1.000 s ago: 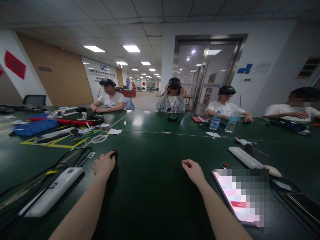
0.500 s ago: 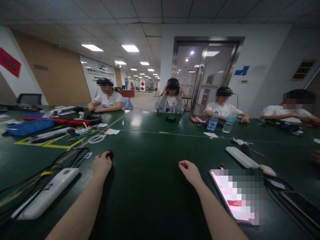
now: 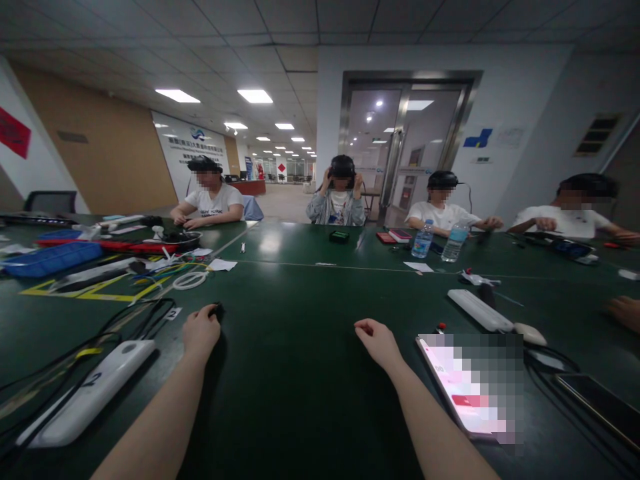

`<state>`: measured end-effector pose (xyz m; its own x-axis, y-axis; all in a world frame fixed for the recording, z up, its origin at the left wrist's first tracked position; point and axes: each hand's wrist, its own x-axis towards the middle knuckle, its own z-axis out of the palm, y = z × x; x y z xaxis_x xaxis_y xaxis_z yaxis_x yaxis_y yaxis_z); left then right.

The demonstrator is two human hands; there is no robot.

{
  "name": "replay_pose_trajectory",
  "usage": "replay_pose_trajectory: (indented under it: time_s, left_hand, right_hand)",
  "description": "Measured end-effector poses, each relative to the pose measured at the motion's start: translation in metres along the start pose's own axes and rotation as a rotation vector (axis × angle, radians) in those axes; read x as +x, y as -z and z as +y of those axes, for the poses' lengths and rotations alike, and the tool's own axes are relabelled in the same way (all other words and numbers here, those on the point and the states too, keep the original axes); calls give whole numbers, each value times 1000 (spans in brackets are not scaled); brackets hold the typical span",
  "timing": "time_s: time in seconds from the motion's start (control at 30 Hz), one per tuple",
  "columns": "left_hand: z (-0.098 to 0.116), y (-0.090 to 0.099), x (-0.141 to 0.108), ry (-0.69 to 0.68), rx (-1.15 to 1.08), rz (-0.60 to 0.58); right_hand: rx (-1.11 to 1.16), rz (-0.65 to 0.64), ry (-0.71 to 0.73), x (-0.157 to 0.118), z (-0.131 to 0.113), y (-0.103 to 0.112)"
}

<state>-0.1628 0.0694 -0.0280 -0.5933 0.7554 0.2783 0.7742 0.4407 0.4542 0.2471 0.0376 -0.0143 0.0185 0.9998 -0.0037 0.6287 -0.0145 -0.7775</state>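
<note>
My left hand (image 3: 201, 333) rests on the dark green table (image 3: 287, 373), its fingers closed around a small black object (image 3: 217, 310). Most of that object is covered by the fingers, so its kind does not show. Across from it, my right hand (image 3: 377, 341) lies on its side with curled fingers, and nothing shows in them. To the right of this hand is a phone (image 3: 440, 383) with a lit, partly blurred screen. A white power strip (image 3: 95, 390) marked 2 lies left of my left forearm.
Black cables (image 3: 107, 327) run along the left. Farther back are a blue tray (image 3: 55, 259), a coiled white cable (image 3: 190, 281) and paper (image 3: 223, 265). Two water bottles (image 3: 454, 243), another white power strip (image 3: 477, 311) and a dark phone (image 3: 600, 403) are rightward. Several people sit around the table.
The view has shifted slightly, moving the scene a little left. My hands keep almost the same pose. Hands of the people at the far right have moved.
</note>
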Motion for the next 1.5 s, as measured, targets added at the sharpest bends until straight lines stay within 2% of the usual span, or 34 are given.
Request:
replay_pose_trajectory:
  time_s: [0.2, 0.57, 0.97, 1.27, 1.5]
  left_hand:
    - [2, 4, -1, 29, -12, -35]
    - [4, 3, -4, -14, 31, -2]
    - [3, 2, -3, 21, -4, -9]
    - [3, 2, -3, -4, -3, 19]
    - [8, 6, -6, 25, -10, 29]
  right_hand:
    - [14, -11, -4, 0, -1, 1]
    - [-10, 12, 26, 0, -1, -1]
    - [16, -22, -3, -5, -6, 3]
    - [5, -15, -6, -5, -7, 3]
    - [-21, 10, 22, -2, -3, 1]
